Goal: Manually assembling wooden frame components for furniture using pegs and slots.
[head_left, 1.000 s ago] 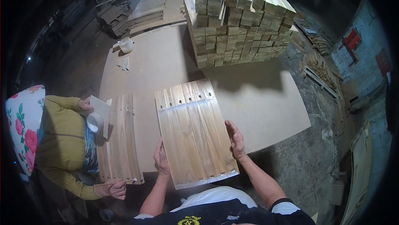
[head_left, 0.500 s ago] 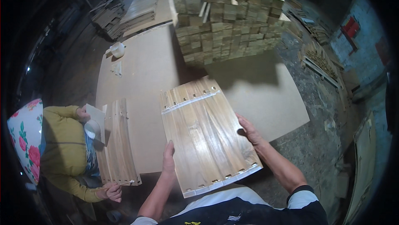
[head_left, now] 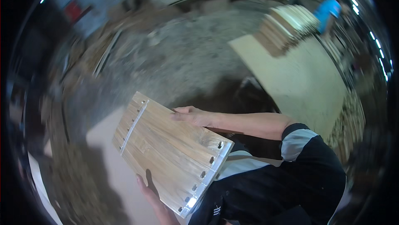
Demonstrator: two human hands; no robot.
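Note:
Between my two hands is a flat wooden panel (head_left: 166, 146) made of joined boards, tilted and close to my body. A shiny pale strip crosses it near each end, and several dark holes run beside both strips. My right hand (head_left: 193, 116) grips the long edge farther from me, its thumb over the top face. On the opposite long edge, my left hand (head_left: 150, 195) holds on with its thumb up. The fingers of both hands are mostly hidden beneath the panel.
At the far right, a stack of boards (head_left: 286, 27) stands on a large pale sheet (head_left: 303, 79), with a person in blue (head_left: 327, 13) behind it. Another pale sheet (head_left: 104, 131) lies below left, beside a blurred wood stack (head_left: 79, 183). Grey floor (head_left: 183, 46) stretches ahead.
My view has swung to the right, away from the co-worker in the yellow jacket and the tall timber stack. The panel has turned with me and stays in both hands.

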